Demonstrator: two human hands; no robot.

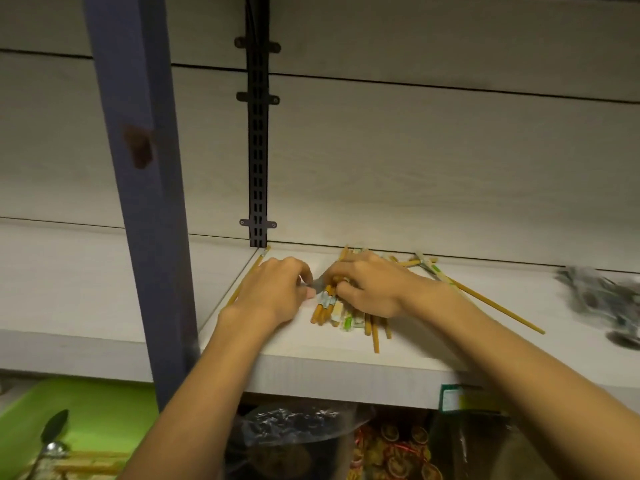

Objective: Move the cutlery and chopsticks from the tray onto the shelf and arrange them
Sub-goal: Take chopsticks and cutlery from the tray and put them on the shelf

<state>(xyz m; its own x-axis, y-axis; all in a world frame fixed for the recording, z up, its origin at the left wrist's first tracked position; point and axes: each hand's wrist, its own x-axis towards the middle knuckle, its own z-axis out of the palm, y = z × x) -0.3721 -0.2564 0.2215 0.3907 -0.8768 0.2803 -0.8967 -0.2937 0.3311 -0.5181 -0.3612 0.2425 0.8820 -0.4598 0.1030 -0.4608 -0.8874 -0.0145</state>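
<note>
Green tray (104, 410) below shelf (346, 368), left, holding spoon (52, 441). On shelf: left hand (273, 292) with fingers curled, tips pinching chopstick bundle (329, 303); right hand (370, 289) fingers curled over same bundle. Loose chopsticks (498, 306) right of bundle. Blurred cutlery (602, 299) farther right on shelf.

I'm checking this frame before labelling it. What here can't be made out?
Head view only:
- Grey heap at the white shelf's right end: motion-blurred, cut by the edge.
- Green tray: cropped at the bottom-left corner.
- Paper-banded wooden chopsticks: the right hand hides most; the left hand pinches something too small to identify.
</note>
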